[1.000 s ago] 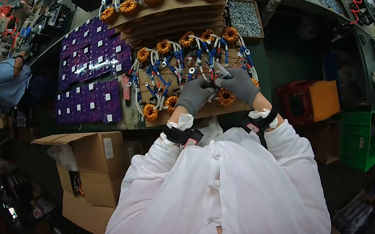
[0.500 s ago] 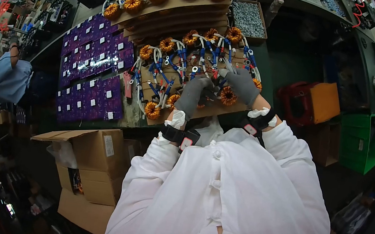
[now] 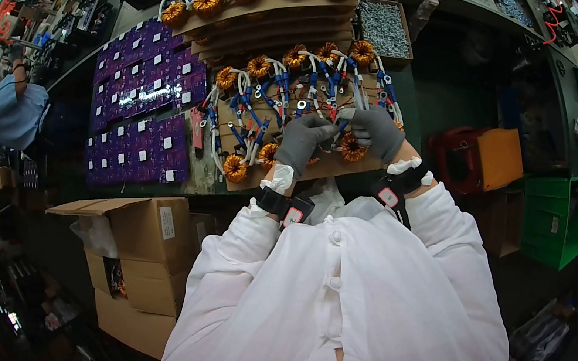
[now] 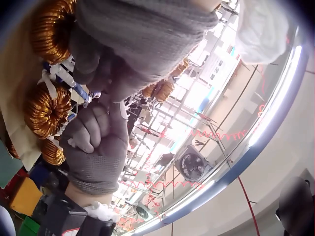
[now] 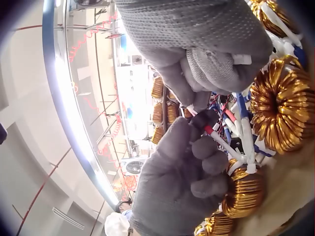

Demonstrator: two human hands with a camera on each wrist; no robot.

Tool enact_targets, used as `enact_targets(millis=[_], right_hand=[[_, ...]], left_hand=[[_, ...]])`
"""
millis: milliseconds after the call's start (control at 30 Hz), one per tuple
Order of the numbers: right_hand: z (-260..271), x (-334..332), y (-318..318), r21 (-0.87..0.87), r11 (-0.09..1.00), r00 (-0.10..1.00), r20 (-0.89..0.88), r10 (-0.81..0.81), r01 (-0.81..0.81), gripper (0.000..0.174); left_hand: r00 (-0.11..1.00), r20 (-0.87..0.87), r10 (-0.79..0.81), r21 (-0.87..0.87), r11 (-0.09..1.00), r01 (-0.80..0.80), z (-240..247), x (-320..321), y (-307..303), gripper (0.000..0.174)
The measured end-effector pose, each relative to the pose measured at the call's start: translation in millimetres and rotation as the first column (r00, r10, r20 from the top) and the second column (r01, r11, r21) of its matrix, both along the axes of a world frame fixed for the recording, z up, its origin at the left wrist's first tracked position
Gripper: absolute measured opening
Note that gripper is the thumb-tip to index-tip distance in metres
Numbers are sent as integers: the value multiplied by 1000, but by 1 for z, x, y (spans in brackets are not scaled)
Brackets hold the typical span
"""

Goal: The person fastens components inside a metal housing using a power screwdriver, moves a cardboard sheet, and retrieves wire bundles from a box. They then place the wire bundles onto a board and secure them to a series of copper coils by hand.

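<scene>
My grey-gloved left hand (image 3: 302, 141) pinches the end of a white wire lead with a red sleeve (image 5: 209, 130) between thumb and forefinger. Right beside it, the gloved right hand (image 3: 378, 132) has its fingers curled, with a thin white strip (image 3: 360, 95) rising from them. A small white end (image 5: 242, 59) also sticks out of that hand's curled fingers in the right wrist view. The two hands' fingertips meet over the wires. Around them, copper-wound ring coils (image 5: 278, 104) with white and blue leads lie on a cardboard sheet (image 3: 327, 174).
Behind stands a stack of cardboard layers (image 3: 280, 37) bearing more coils. Purple printed boards (image 3: 141, 95) lie at left, a box of small metal parts (image 3: 385, 29) at back right. An opened carton (image 3: 154, 235) is below the bench. A person in blue (image 3: 12, 111) works far left.
The left hand dipped towards the wires, then came back beside the right fingertips. My right hand turned slightly, and the white strip now points more upward in the head view.
</scene>
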State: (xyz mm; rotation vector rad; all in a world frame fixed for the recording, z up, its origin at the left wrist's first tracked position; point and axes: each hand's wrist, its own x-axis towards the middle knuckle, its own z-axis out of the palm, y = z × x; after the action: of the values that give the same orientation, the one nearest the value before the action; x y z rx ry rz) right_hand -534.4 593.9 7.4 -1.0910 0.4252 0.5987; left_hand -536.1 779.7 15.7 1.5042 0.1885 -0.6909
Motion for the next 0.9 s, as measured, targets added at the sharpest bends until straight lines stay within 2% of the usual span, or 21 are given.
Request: enact_targets(millis=[67, 200, 267, 300, 333, 367, 400, 467, 533, 567, 600, 633, 700, 733, 767, 833, 867, 900], right_hand=[[2, -1, 1, 30, 999, 1000, -1, 13, -13, 16], [-4, 3, -3, 102, 995, 998, -51, 24, -19, 15], [4, 2, -3, -56, 994, 994, 42, 96, -94, 13], [4, 4, 0, -55, 994, 994, 42, 98, -95, 13], [4, 6, 4, -278, 957, 964, 224, 144, -78, 13], [4, 7, 7, -480, 877, 896, 384, 223, -13, 13], [5, 10, 8, -479, 878, 897, 384, 219, -9, 13], [9, 15, 8, -427, 904, 929, 341, 146, 14, 14], [-12, 8, 20, -374, 927, 926, 361, 109, 37, 14], [-15, 4, 27, -320, 946, 924, 376, 72, 56, 14], [-14, 4, 27, -299, 950, 949, 316, 14, 86, 18], [-6, 6, 22, -296, 951, 948, 318, 16, 84, 18], [10, 13, 2, -159, 987, 997, 75, -11, 23, 26], [15, 16, -2, -382, 915, 987, 139, -78, 126, 27], [25, 15, -10, -385, 913, 986, 142, -86, 135, 27], [39, 8, -31, -325, 888, 943, 182, -278, 324, 20], [37, 5, -41, -325, 886, 941, 181, -284, 330, 20], [32, 0, -51, -299, 900, 940, 229, -254, 316, 18]], left_hand=[[1000, 12, 28, -61, 998, -27, -3, -2, 0, 16], [999, 11, 37, -31, 999, -37, -3, -1, -4, 16], [1000, 27, 13, 8, 1000, -14, -7, 1, -5, 18], [1000, 26, 15, 8, 1000, -15, -10, 1, -10, 18], [968, 249, -16, 267, 962, -52, -13, -1, -17, 25], [890, 444, -107, 492, 859, -143, -11, -2, -22, 33], [894, 372, -249, 626, 778, -44, -1, -3, -22, 42], [866, 387, -316, 667, 745, -26, -4, 1, -25, 43], [838, 395, -377, 707, 707, -16, -6, 11, -29, 45], [860, 254, -443, 800, 595, 70, -6, 18, -31, 43], [867, 105, -488, 868, 471, 160, -6, 23, -32, 42], [868, 106, -486, 869, 469, 156, -6, 27, -32, 42], [888, 61, -455, 876, 450, 171, -5, 29, -33, 42], [914, 62, -401, 848, 504, 164, -4, 30, -32, 42], [923, 110, -369, 842, 529, 110, 10, 23, -34, 43], [864, 369, -341, 833, 533, -146, 14, 6, -39, 42], [862, 369, -347, 833, 534, -142, 14, -2, -42, 42], [640, 612, -464, 729, 644, -230, 11, -10, -45, 41]])
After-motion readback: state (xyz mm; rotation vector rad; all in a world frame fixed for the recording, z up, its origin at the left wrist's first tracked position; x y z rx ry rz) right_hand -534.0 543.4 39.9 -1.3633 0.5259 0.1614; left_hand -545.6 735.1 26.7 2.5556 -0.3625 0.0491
